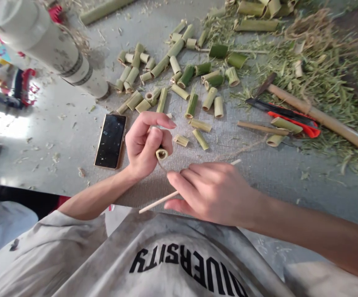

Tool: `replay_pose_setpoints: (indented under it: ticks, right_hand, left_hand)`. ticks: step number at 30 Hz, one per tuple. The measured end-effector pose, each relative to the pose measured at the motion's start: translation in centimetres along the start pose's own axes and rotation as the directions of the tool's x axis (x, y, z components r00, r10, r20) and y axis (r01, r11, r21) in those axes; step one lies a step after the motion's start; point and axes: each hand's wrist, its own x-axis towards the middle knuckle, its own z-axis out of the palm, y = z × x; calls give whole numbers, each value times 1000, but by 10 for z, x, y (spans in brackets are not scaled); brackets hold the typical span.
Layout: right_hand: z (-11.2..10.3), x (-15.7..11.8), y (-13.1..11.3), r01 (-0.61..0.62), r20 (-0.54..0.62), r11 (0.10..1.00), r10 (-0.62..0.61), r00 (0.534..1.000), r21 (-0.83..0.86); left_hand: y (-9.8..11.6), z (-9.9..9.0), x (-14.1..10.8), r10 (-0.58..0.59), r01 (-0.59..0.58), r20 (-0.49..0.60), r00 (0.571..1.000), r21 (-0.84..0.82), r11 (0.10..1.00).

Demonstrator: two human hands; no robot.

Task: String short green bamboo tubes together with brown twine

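Between the curled fingers of my left hand [146, 142] is a short bamboo tube [162, 154], its hollow end facing me. A thin string [161, 166] runs from beside that tube toward the fingertips of my right hand [213, 189]. My right hand is closed, palm down, around a slim wooden stick [158, 202]. The stick slants under the fingers, and its far tip shows beyond the knuckles. More string [243, 148] trails over the table past my right hand. Just beyond both hands lie loose cut bamboo pieces [200, 139].
A phone [110, 141] lies left of my left hand, with a tall white bottle [52, 49] behind it. At right, a hammer [321, 111] and a red-black utility knife [290, 117] rest among green shavings [324, 62]. Several bamboo tubes [187, 76] cover the table's far middle.
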Motion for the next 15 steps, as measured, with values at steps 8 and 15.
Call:
replay_pose_setpoints:
  ticks: [8, 15]
  right_hand:
    - [-72, 9, 27, -222, 1, 953, 227, 974, -207]
    - [-70, 13, 18, -355, -23, 929, 354, 935, -104]
  left_hand:
    - [-9, -3, 4, 9, -5, -52, 999, 70, 998]
    - [-8, 0, 3, 34, -9, -100, 994, 232, 973]
